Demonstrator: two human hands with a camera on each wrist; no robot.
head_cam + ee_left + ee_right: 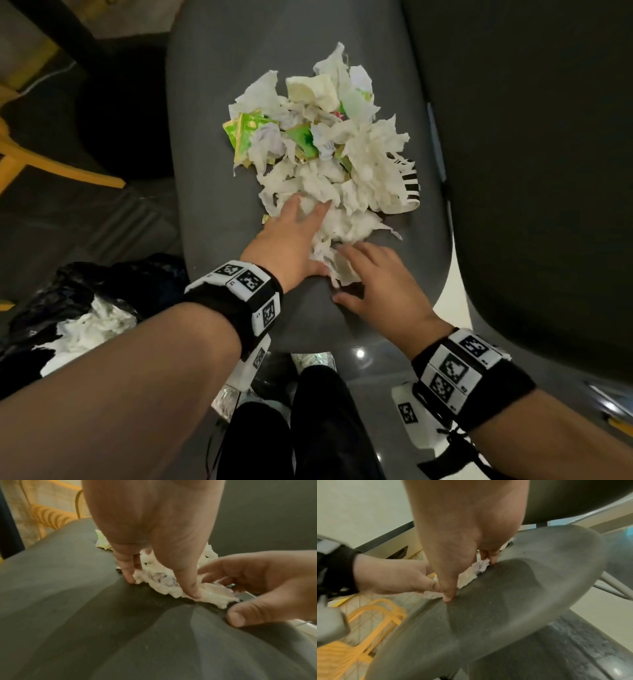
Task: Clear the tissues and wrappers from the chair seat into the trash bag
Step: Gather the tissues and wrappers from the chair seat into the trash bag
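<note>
A heap of crumpled white tissues (342, 178) mixed with green wrappers (250, 133) lies on the grey chair seat (212, 102). My left hand (294, 236) lies over the near end of the heap, fingers and thumb curled down around a tissue clump (159, 582). Just right of it, my right hand (373, 277) is spread. Its fingers touch the clump's near edge (471, 576) and its thumb tip rests on the bare seat. The black trash bag (51, 294) sits open at lower left, below the seat, with white tissues inside.
The dark chair backrest (531, 137) rises along the right. An orange chair frame (41, 161) stands on the floor to the left. My legs in black trousers (308, 428) are against the seat's front edge. A black-and-white striped paper (407, 178) lies at the heap's right edge.
</note>
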